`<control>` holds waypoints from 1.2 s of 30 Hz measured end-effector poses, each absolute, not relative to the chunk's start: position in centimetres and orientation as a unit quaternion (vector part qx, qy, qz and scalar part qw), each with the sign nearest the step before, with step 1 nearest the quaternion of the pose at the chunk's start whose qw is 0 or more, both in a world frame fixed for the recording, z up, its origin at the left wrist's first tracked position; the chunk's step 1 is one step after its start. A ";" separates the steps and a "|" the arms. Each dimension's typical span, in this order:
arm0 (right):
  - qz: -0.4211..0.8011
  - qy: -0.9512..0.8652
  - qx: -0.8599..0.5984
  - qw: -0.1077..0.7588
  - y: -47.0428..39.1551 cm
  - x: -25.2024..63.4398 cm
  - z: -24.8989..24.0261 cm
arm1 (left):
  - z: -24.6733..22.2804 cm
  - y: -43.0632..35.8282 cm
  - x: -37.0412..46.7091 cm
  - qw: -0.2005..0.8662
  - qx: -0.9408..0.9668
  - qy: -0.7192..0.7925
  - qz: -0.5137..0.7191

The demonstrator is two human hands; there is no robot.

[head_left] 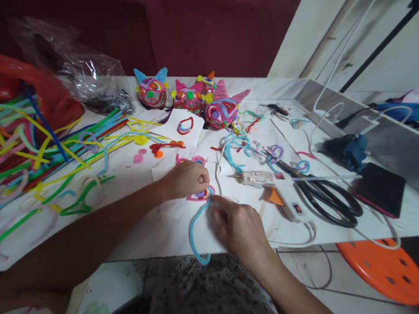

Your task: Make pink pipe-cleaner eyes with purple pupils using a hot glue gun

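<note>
My right hand (240, 222) pinches a light-blue pipe cleaner (191, 232), whose free length curves down past the table's front edge. Just above it, my left hand (186, 179) is closed and rests on a sheet of white paper (174, 214). What its fingers hold, if anything, is hidden. Under and beside that hand lies a coiled pipe-cleaner piece (200, 195) in pink, red, purple and blue, partly covered. A second pink-and-blue coiled piece (198, 161) shows behind the knuckles. A glue gun (284, 194) with an orange trigger lies right of my hands.
Black-handled scissors (330, 200) and a dark phone (381, 188) lie at the right. Several colourful cat-eared ornaments (221, 111) stand at the back. Loose pipe cleaners (43, 142) spread from a red bag (57, 94) at the left. An orange stool (388, 268) stands below.
</note>
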State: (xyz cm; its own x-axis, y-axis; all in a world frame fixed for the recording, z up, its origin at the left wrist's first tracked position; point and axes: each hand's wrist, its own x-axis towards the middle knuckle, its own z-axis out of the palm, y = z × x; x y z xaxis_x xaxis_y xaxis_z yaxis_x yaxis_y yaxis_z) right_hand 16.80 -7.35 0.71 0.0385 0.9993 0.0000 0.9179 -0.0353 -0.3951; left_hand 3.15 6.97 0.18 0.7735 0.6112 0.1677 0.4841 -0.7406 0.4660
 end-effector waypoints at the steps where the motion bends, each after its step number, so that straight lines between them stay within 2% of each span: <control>1: 0.135 -0.681 -0.706 0.139 -7.4 16.7 0.7 | 0.2 7.0 3.2 0.202 0.920 0.298 0.158; 9: 0.074 -0.700 -0.703 0.106 -7.7 16.2 0.4 | 0.2 6.9 3.1 0.211 0.915 0.301 0.163; 21: 0.028 -0.755 -0.654 -0.038 -7.7 15.1 1.2 | 0.2 7.0 2.7 0.234 0.908 0.312 0.150; 36: 0.008 -0.830 -0.555 -0.056 -6.4 14.8 2.8 | 0.4 7.0 2.4 0.251 0.913 0.284 0.151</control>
State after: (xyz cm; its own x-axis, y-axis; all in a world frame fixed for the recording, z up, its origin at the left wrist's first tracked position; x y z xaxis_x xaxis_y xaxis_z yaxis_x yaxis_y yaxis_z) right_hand 14.81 -6.42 2.80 -0.3782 0.9201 -0.1022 0.9219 0.3844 0.0494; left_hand 2.36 7.01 0.44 0.7925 0.5951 0.1336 0.4435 -0.7127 0.5435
